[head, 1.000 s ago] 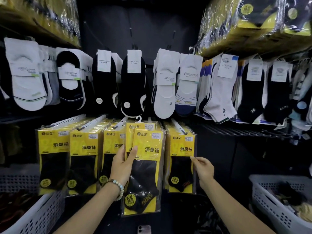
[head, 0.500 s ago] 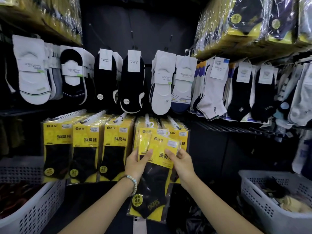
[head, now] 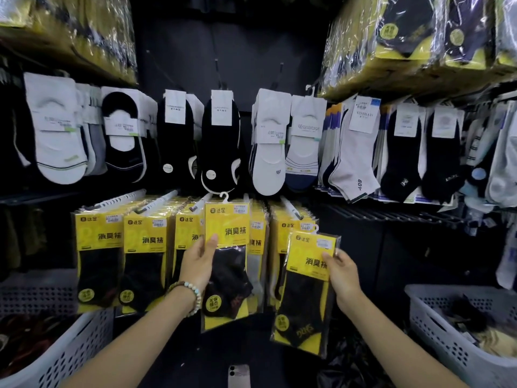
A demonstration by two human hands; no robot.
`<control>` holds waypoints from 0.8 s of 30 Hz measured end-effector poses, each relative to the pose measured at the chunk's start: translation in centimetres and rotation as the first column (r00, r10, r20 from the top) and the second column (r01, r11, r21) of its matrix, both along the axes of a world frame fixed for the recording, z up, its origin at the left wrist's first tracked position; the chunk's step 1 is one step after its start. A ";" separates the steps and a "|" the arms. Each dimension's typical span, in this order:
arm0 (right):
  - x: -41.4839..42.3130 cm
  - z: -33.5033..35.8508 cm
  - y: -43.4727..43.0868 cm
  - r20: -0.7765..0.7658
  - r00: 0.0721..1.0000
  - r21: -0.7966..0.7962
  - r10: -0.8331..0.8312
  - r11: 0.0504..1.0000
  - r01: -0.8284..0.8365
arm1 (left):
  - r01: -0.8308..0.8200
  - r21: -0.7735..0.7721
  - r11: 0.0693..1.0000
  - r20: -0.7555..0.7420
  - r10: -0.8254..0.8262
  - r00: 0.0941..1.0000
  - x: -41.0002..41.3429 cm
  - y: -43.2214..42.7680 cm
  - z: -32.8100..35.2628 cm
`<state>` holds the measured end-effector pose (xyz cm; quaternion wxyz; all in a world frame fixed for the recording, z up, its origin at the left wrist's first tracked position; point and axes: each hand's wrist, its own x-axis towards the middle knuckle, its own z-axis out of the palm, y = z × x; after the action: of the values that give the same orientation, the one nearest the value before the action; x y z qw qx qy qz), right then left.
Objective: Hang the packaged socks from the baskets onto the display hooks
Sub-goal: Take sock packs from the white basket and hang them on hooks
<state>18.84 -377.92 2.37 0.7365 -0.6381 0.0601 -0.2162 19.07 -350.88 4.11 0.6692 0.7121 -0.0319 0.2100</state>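
Packaged socks, two flat yellow-and-black plastic packets, are being held up before a shop display wall. The left hand point(head: 198, 261) is gripping the first packet point(head: 228, 228) by its left edge, thumb on the front, keeping it upright over the fourth row of matching hanging packets point(head: 98, 247). Its small white hanger is sitting level with the white display hooks point(head: 156, 201) (whether it is on one cannot be told). The right hand point(head: 345, 275) is pinching the second packet point(head: 307, 289) by its right edge, lower and slightly tilted, covering the fifth row.

A beaded bracelet point(head: 190, 292) is circling the left wrist. Above, white and black carded socks point(head: 56, 135) are hanging in a row. A white perforated left basket point(head: 70, 348) and a matching right basket point(head: 447, 340) are standing at the bottom corners, both holding dark goods. A phone point(head: 238, 375) is showing at the bottom edge.
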 end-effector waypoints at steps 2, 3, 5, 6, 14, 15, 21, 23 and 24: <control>1.4 1.0 -0.7 0.018 1.000 -0.024 -0.021 0.999 0.021 | 0.013 0.009 1.000 0.043 -0.014 0.999 0.2 -0.1 0.4; 2.0 1.5 -0.8 0.028 0.999 -0.041 -0.023 0.999 0.024 | 0.018 0.010 1.000 0.061 -0.019 0.998 0.3 -0.3 0.7; 3.3 2.2 -0.8 0.044 0.999 -0.093 -0.011 0.996 0.015 | 0.022 0.021 1.000 0.080 -0.024 0.997 0.4 -0.7 1.1; 3.8 2.4 -0.7 0.053 0.999 -0.133 0.008 0.991 -0.001 | 0.027 0.030 0.999 0.083 -0.029 0.996 0.5 -0.9 1.2; 7.0 1.0 -0.5 0.074 0.996 -0.260 0.047 0.965 -0.026 | 0.087 0.035 0.996 0.105 -0.090 0.990 1.5 -1.5 1.5; 7.3 0.7 -0.6 0.057 0.998 -0.255 0.008 0.967 0.006 | 0.093 0.042 0.995 0.104 -0.097 0.990 1.6 -1.6 1.6; 7.2 -1.4 -1.7 -0.093 0.966 -0.349 -0.240 0.917 0.194 | 0.139 0.067 0.988 0.096 -0.145 0.985 1.1 -2.3 1.8; 6.3 -1.7 -2.1 -0.074 0.961 -0.366 -0.267 0.903 0.222 | 0.152 0.065 0.986 0.092 -0.157 0.983 0.9 -2.4 1.4; 5.8 -1.6 -2.2 -0.044 0.964 -0.361 -0.261 0.904 0.228 | 0.156 0.064 0.986 0.085 -0.161 0.983 0.8 -2.6 1.2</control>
<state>24.67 -380.10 0.81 0.5735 -0.7565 0.1335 -0.2846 19.87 -353.44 5.35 0.6611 0.7159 -0.1246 0.1866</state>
